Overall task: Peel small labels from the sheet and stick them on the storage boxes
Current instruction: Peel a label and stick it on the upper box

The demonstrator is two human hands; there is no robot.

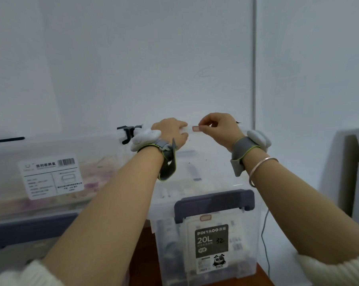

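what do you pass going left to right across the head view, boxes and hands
large clear storage box with white barcode sticker → left hand → red-edged label → right hand → silver bangle

Bright, even light; soft focus, edges bowed.

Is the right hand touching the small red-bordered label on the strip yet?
Touching. The head view shows the right hand pinching the edge of the small red-bordered label, fingertips overlapping it with no gap, while the left hand holds the strip.
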